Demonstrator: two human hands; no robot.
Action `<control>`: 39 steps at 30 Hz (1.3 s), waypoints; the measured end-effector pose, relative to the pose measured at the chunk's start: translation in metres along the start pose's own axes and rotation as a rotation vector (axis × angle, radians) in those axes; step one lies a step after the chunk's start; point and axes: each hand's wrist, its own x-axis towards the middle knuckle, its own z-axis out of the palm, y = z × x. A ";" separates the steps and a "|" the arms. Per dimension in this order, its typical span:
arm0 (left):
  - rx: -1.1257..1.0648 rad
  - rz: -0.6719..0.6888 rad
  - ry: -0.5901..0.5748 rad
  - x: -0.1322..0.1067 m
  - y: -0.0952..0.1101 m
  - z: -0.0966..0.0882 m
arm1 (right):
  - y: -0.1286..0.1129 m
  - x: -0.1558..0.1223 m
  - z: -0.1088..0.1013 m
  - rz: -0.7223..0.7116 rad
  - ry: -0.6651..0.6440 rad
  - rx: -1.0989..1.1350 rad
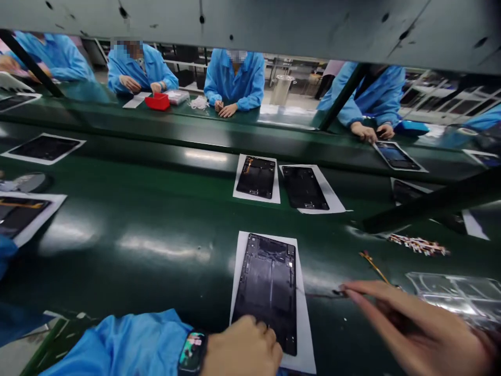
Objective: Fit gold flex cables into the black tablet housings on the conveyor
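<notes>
An open black tablet housing [264,292] lies on a white sheet [306,339] in front of me. My left hand [245,347] rests over its lower left end with fingers bent; the fingertips are hidden. To the right of the housing, my right hand [418,324] pinches a thin dark cable [323,296] between thumb and finger. A small dark piece [338,293] sits on the cable close to the fingertips. The cable stretches left toward the housing's right edge; whether it joins there I cannot tell.
An orange flex strip [373,265], a pile of small flex parts [418,244] and a clear plastic tray [457,292] lie at right. Two more housings [256,176] [305,187] lie ahead. A dark slanted post [430,206] stands at right. Several people in blue sit opposite.
</notes>
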 end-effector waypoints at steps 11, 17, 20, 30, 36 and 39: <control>-0.429 -0.517 0.414 -0.002 -0.060 -0.003 | -0.026 0.074 0.100 0.127 -0.439 0.445; 0.140 -0.374 0.431 -0.009 -0.084 0.015 | 0.004 0.100 0.160 0.177 -0.462 0.361; 0.227 -0.316 0.388 -0.009 -0.089 0.009 | 0.010 0.108 0.179 0.183 -0.480 0.293; 0.208 -0.230 0.344 -0.005 -0.093 0.008 | 0.011 0.136 0.199 0.248 -0.616 0.197; 0.174 -0.238 0.340 -0.008 -0.095 0.009 | 0.011 0.155 0.196 0.309 -0.718 0.014; 0.178 -0.219 0.355 -0.006 -0.099 0.014 | 0.010 0.155 0.190 0.313 -0.703 -0.101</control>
